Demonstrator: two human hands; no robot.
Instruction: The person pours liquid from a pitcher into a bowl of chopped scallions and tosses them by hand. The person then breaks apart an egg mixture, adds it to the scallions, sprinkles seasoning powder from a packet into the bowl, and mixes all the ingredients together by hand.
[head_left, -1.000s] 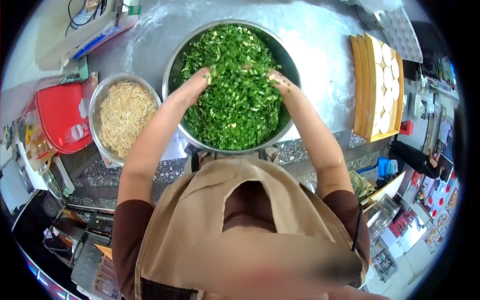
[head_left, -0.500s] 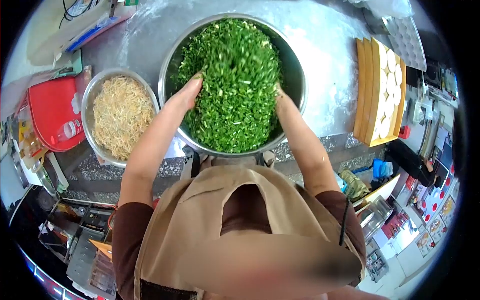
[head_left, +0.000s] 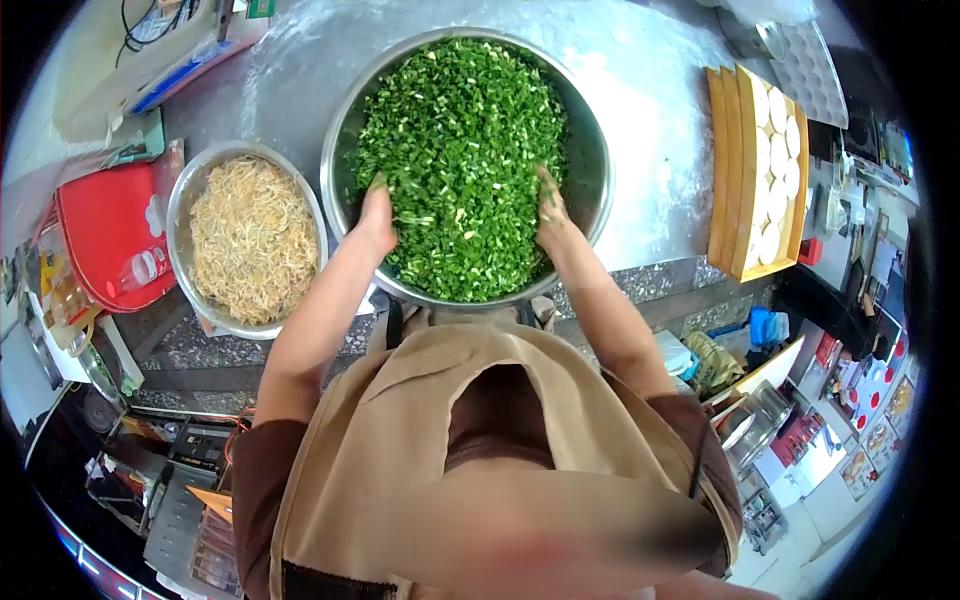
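A large steel bowl (head_left: pixel 598 155) is heaped with chopped green chives (head_left: pixel 465 160), mixed with small pale bits. At the left inside of the bowl, my left hand (head_left: pixel 377 218) is sunk into the chives, thumb up, its fingers hidden under them. Opposite it, my right hand (head_left: pixel 551 212) cups the heap from the right, with bits of green stuck to it and most fingers buried. Between them the two hands hold the near part of the heap.
A smaller steel bowl (head_left: pixel 178 235) of pale thin strands stands left of the big one. On the steel table (head_left: pixel 655 120), wooden trays (head_left: pixel 735 190) hold several round white dough pieces at the right. A red stool-like item (head_left: pixel 100 225) with a plastic bottle is far left.
The chives that were tumbling in a blur between my hands now lie settled in the bowl. Both hands have moved slightly lower and toward my body.
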